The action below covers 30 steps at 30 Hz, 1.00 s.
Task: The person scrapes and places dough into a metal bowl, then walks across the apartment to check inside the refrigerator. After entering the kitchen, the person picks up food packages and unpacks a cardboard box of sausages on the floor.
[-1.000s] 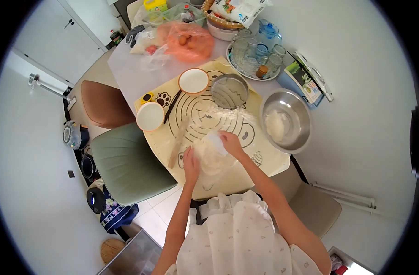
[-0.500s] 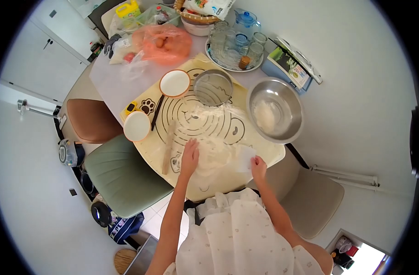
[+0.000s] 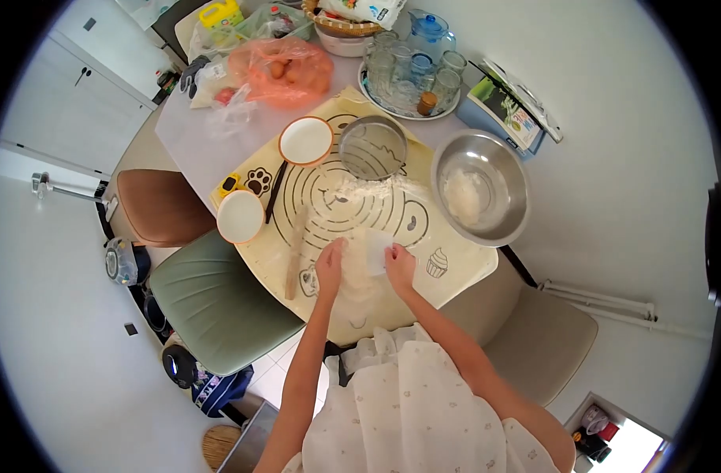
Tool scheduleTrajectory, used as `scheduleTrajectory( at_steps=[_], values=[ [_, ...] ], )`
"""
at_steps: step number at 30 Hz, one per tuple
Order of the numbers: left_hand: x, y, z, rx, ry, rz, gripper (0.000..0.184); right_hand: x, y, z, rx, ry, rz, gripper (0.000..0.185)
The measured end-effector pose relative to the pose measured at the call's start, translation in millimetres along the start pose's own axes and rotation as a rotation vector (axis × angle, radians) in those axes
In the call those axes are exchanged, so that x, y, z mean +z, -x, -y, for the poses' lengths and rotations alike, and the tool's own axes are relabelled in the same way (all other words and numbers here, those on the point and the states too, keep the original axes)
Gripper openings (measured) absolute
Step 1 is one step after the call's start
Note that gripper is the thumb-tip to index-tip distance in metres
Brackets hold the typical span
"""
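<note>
Head view: gripped a thin white scraper [image 3: 379, 251] at its right edge with the right hand [image 3: 400, 266], in the gap between both hands, beside pale powder [image 3: 358, 272]. Placed the left hand [image 3: 329, 266] at the powder's left side, right of the rolling pin [image 3: 296, 256]; could not tell whether empty or grasping. Seemed, by judgement, light, fairly stiff yet bendable, and possibly slippery when dusted; suited best a thumb-and-finger pinch along the outer edge, clear of the powder.
</note>
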<state>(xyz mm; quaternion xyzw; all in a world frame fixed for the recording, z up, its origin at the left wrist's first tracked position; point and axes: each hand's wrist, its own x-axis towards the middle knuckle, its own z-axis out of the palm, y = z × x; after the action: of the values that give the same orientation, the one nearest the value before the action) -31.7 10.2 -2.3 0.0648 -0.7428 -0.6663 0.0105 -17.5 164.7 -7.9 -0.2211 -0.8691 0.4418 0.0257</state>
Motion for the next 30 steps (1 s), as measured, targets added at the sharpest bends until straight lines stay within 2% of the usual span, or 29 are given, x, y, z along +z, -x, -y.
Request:
scheduleTrajectory(
  at_steps=[2, 6, 8, 11, 18, 21, 23, 24, 26, 30],
  values=[
    [1, -3, 2, -0.091, 0.11, -0.028, 0.024, 6, -1, 3, 0.029, -0.035, 0.027, 0.018],
    [5, -9, 0, -0.097, 0.133, -0.026, 0.025, 16, -1, 3, -0.012, 0.04, 0.016, 0.021],
    [9, -12, -1, -0.075, 0.127, -0.012, 0.026, 11, 1, 21, 0.074, -0.057, 0.125, 0.018],
    [17, -15, 0, -0.042, 0.066, -0.029, 0.026, 36, -1, 3, 0.009, -0.086, 0.087, 0.019],
    [19, -20, -6, -0.063, 0.05, 0.026, 0.028, 43, -4, -2, 0.036, -0.205, 0.119, 0.017],
    [15, -28, -5, -0.15, 0.211, 0.102, 0.032, 32, -8, -1, 0.102, -0.344, 0.164, 0.016],
    [15, -31, -24, -0.195, 0.481, 0.143, 0.037, 15, -9, 9, 0.17, -0.431, 0.198, 0.017],
    [18, -31, -34, -0.196, 0.478, 0.149, 0.037, 9, -10, 13, 0.173, -0.435, 0.193, 0.017],
    [25, -29, -54, -0.06, 0.365, 0.208, 0.048, -1, -10, 21, 0.187, -0.513, 0.127, 0.019],
    [38, -32, -81, -0.03, 0.253, 0.309, 0.052, -36, -13, 39, 0.222, -0.55, 0.114, 0.019]
  ],
)
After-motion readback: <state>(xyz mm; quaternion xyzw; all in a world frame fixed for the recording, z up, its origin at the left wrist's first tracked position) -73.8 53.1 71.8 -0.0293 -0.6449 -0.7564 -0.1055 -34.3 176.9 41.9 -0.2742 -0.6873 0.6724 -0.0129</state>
